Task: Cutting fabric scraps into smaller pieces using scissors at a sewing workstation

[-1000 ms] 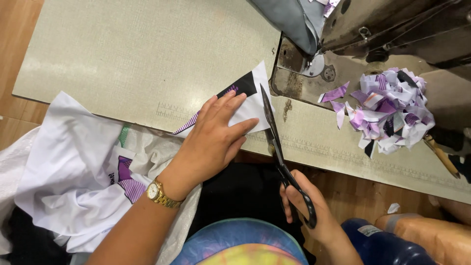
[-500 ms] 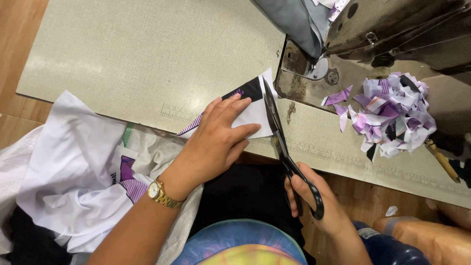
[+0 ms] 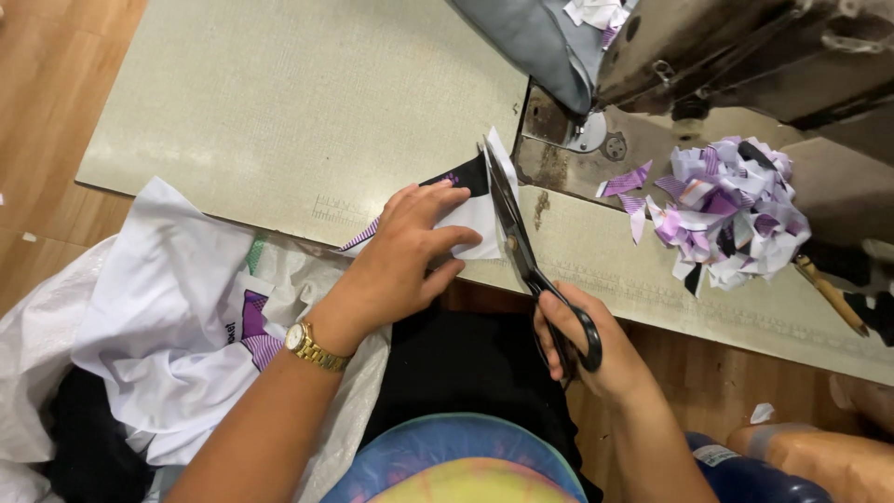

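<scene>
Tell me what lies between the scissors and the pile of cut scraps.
In the head view, between the scissors and the scrap pile: bare tabletop, a worn metal plate and a few loose purple-striped scraps.

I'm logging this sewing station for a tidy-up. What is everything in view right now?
fabric piece: one, white with black and purple, on the table edge under the left hand
scissors: one, black, blades along the piece's right edge
scrap pile: one, purple, white, black, table right
sewing machine: one, dark, top right
table: one, beige
white garments: a heap, lower left, in a sack
wristwatch: one, gold, left wrist
left hand: pressing the piece
right hand: in the scissor handles
</scene>
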